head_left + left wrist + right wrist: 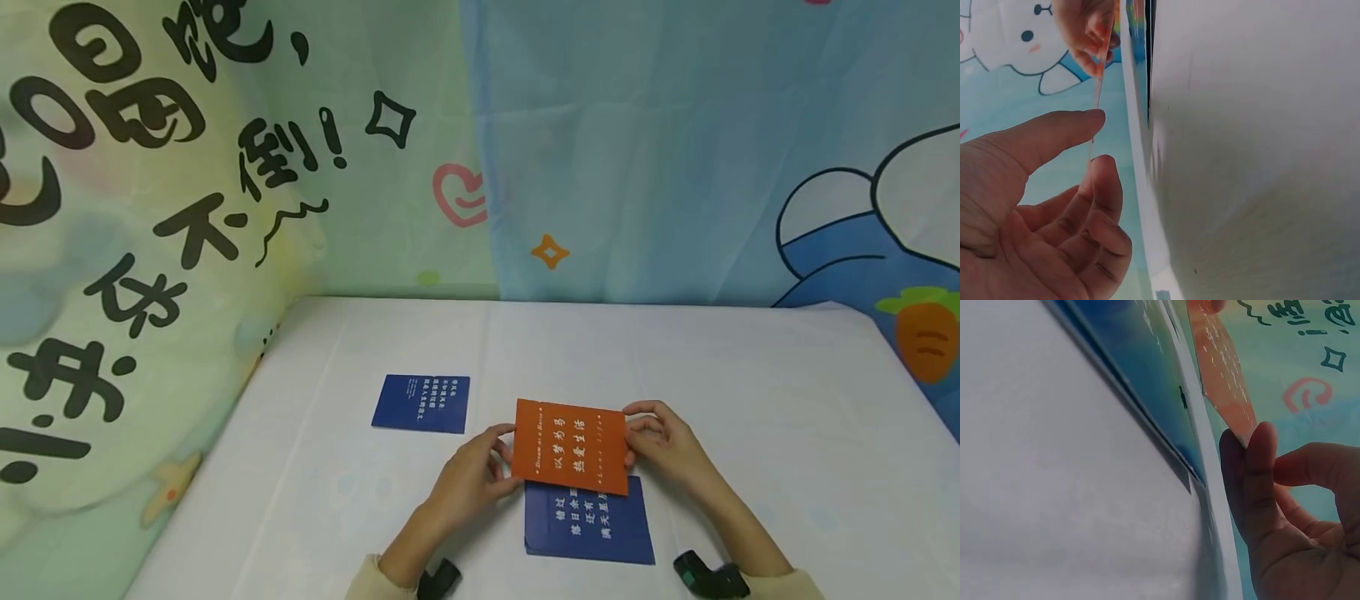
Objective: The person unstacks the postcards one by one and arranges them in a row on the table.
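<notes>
Both hands hold an orange card with white Chinese writing, raised over the table. My left hand pinches its left edge between thumb and fingers; the left wrist view shows the card as a thin edge-on sheet there. At the opposite edge, my right hand grips the card with its fingertips, also seen in the right wrist view. Below lies a blue card with white writing, its upper part covered by the orange one. The right wrist view shows more than one layer in this blue pile.
Another blue card with white text lies farther back to the left on the white tablecloth. Printed cloth backdrops stand behind the table and along its left side. Dark straps sit at both wrists.
</notes>
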`<state>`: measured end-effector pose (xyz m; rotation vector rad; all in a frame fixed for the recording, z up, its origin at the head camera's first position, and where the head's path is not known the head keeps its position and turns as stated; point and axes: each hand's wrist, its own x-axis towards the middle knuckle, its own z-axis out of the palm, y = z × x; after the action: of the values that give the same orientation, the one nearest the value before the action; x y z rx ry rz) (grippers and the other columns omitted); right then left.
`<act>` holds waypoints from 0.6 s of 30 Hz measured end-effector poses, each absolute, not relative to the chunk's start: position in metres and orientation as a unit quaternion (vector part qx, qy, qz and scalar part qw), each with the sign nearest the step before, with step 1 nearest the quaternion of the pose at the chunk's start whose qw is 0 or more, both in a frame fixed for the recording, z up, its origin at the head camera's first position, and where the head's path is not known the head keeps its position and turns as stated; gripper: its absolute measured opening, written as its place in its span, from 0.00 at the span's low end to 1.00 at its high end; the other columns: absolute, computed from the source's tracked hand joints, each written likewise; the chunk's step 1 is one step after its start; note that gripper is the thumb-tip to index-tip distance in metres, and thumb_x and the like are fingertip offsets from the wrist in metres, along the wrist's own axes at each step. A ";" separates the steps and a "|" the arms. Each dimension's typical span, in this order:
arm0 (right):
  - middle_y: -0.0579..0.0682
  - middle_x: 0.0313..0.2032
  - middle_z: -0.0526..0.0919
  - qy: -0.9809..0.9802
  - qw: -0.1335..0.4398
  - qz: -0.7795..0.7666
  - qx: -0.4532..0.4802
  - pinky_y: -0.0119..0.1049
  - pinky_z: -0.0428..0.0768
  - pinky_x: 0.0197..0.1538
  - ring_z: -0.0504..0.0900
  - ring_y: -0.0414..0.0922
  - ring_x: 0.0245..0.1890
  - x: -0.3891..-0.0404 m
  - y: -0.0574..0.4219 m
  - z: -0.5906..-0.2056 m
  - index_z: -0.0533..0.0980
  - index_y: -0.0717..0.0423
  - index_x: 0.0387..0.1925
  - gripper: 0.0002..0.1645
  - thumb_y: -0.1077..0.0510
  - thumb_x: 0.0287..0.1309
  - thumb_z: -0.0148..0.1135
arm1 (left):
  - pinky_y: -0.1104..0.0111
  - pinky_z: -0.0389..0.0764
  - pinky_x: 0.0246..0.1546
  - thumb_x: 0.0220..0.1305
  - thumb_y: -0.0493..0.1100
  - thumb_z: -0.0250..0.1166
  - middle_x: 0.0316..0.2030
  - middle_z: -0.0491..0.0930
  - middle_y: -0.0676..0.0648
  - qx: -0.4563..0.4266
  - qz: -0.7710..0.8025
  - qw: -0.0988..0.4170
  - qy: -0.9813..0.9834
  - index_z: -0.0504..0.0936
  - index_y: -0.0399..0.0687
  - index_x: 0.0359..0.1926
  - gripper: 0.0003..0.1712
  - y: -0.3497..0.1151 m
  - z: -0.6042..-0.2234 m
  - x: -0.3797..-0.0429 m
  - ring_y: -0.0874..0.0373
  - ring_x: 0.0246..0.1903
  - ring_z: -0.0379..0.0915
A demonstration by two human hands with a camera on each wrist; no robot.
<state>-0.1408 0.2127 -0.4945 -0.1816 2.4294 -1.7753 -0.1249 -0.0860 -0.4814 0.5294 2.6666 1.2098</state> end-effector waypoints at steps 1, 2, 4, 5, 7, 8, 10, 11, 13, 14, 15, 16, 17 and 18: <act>0.59 0.36 0.80 0.806 0.063 -0.586 -0.061 0.25 0.74 0.40 0.82 0.42 0.23 -0.142 0.212 -0.494 0.62 0.71 0.58 0.22 0.65 0.67 0.55 | 0.75 0.72 0.29 0.52 0.37 0.75 0.35 0.76 0.54 0.175 0.406 0.082 0.893 0.70 0.44 0.65 0.39 -0.086 -0.481 -0.126 0.68 0.28 0.70; 0.60 0.37 0.80 0.807 0.063 -0.584 -0.061 0.26 0.74 0.38 0.81 0.42 0.23 -0.142 0.211 -0.493 0.62 0.71 0.58 0.22 0.65 0.67 0.55 | 0.75 0.72 0.29 0.52 0.37 0.75 0.35 0.77 0.54 0.172 0.406 0.081 0.894 0.70 0.44 0.65 0.39 -0.086 -0.481 -0.126 0.68 0.28 0.70; 0.62 0.39 0.79 0.806 0.063 -0.586 -0.061 0.28 0.76 0.36 0.81 0.42 0.23 -0.144 0.210 -0.491 0.62 0.71 0.59 0.23 0.65 0.67 0.55 | 0.75 0.72 0.29 0.52 0.38 0.75 0.36 0.77 0.54 0.167 0.408 0.081 0.894 0.70 0.44 0.65 0.39 -0.087 -0.480 -0.128 0.67 0.28 0.70; 0.63 0.40 0.79 0.806 0.061 -0.585 -0.061 0.29 0.76 0.34 0.80 0.42 0.22 -0.145 0.209 -0.490 0.62 0.72 0.59 0.23 0.65 0.67 0.56 | 0.75 0.72 0.29 0.53 0.38 0.75 0.36 0.77 0.54 0.165 0.408 0.079 0.895 0.70 0.44 0.65 0.39 -0.088 -0.479 -0.128 0.67 0.28 0.70; 0.64 0.41 0.78 0.807 0.059 -0.584 -0.061 0.31 0.77 0.32 0.80 0.42 0.22 -0.147 0.207 -0.489 0.63 0.72 0.59 0.24 0.64 0.67 0.56 | 0.75 0.72 0.28 0.53 0.38 0.75 0.36 0.77 0.53 0.159 0.411 0.077 0.895 0.70 0.44 0.65 0.38 -0.089 -0.479 -0.129 0.67 0.28 0.70; 0.64 0.42 0.78 0.808 0.059 -0.584 -0.060 0.31 0.78 0.32 0.80 0.42 0.23 -0.148 0.206 -0.489 0.63 0.71 0.59 0.24 0.64 0.67 0.57 | 0.75 0.73 0.28 0.53 0.38 0.74 0.36 0.77 0.53 0.160 0.413 0.074 0.894 0.70 0.43 0.64 0.38 -0.090 -0.479 -0.130 0.66 0.28 0.71; 0.64 0.42 0.77 0.810 0.059 -0.580 -0.058 0.31 0.78 0.32 0.80 0.42 0.25 -0.151 0.204 -0.488 0.63 0.71 0.59 0.24 0.63 0.67 0.58 | 0.75 0.73 0.28 0.54 0.37 0.74 0.37 0.78 0.52 0.156 0.418 0.071 0.892 0.70 0.43 0.64 0.37 -0.092 -0.478 -0.130 0.66 0.28 0.71; 0.63 0.43 0.77 0.812 0.059 -0.577 -0.056 0.31 0.78 0.33 0.80 0.41 0.26 -0.153 0.203 -0.487 0.64 0.70 0.59 0.25 0.63 0.66 0.58 | 0.75 0.73 0.28 0.54 0.37 0.73 0.37 0.78 0.52 0.155 0.420 0.069 0.892 0.70 0.43 0.64 0.36 -0.093 -0.478 -0.131 0.65 0.28 0.71; 0.63 0.43 0.76 0.812 0.061 -0.578 -0.053 0.30 0.78 0.34 0.80 0.42 0.27 -0.156 0.201 -0.486 0.64 0.69 0.59 0.25 0.62 0.66 0.59 | 0.75 0.73 0.28 0.54 0.36 0.73 0.37 0.78 0.51 0.154 0.423 0.064 0.890 0.70 0.42 0.64 0.36 -0.095 -0.477 -0.132 0.65 0.29 0.71; 0.63 0.43 0.76 0.813 0.062 -0.577 -0.052 0.30 0.78 0.35 0.80 0.41 0.28 -0.158 0.200 -0.486 0.64 0.69 0.59 0.25 0.62 0.66 0.59 | 0.75 0.73 0.28 0.54 0.35 0.73 0.37 0.78 0.50 0.154 0.423 0.060 0.891 0.70 0.42 0.64 0.36 -0.096 -0.477 -0.133 0.64 0.28 0.72; 0.63 0.43 0.75 0.812 0.062 -0.578 -0.052 0.30 0.78 0.35 0.80 0.41 0.28 -0.159 0.199 -0.485 0.64 0.69 0.59 0.25 0.62 0.66 0.59 | 0.75 0.73 0.28 0.54 0.36 0.73 0.38 0.78 0.51 0.151 0.424 0.060 0.891 0.70 0.42 0.64 0.36 -0.096 -0.477 -0.134 0.64 0.28 0.72; 0.63 0.43 0.75 0.811 0.062 -0.579 -0.052 0.30 0.78 0.36 0.80 0.42 0.28 -0.161 0.199 -0.485 0.64 0.69 0.59 0.25 0.62 0.65 0.59 | 0.75 0.73 0.27 0.54 0.35 0.73 0.38 0.78 0.51 0.149 0.424 0.059 0.891 0.70 0.42 0.64 0.36 -0.097 -0.477 -0.135 0.64 0.28 0.72; 0.63 0.43 0.75 0.810 0.063 -0.581 -0.053 0.30 0.78 0.36 0.80 0.42 0.28 -0.162 0.198 -0.485 0.65 0.68 0.59 0.25 0.62 0.65 0.60 | 0.75 0.73 0.27 0.54 0.35 0.73 0.38 0.78 0.51 0.147 0.425 0.059 0.891 0.70 0.42 0.64 0.36 -0.098 -0.477 -0.136 0.65 0.28 0.72; 0.63 0.43 0.75 0.809 0.063 -0.582 -0.055 0.30 0.78 0.36 0.80 0.42 0.27 -0.164 0.197 -0.485 0.65 0.69 0.59 0.25 0.63 0.65 0.59 | 0.75 0.73 0.27 0.54 0.35 0.73 0.38 0.78 0.51 0.144 0.426 0.059 0.891 0.70 0.42 0.64 0.36 -0.098 -0.477 -0.137 0.65 0.28 0.72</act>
<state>-0.1636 0.1975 -0.4851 -0.1663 2.4430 -1.7587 -0.1372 -0.0985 -0.4771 0.4368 2.7001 1.2903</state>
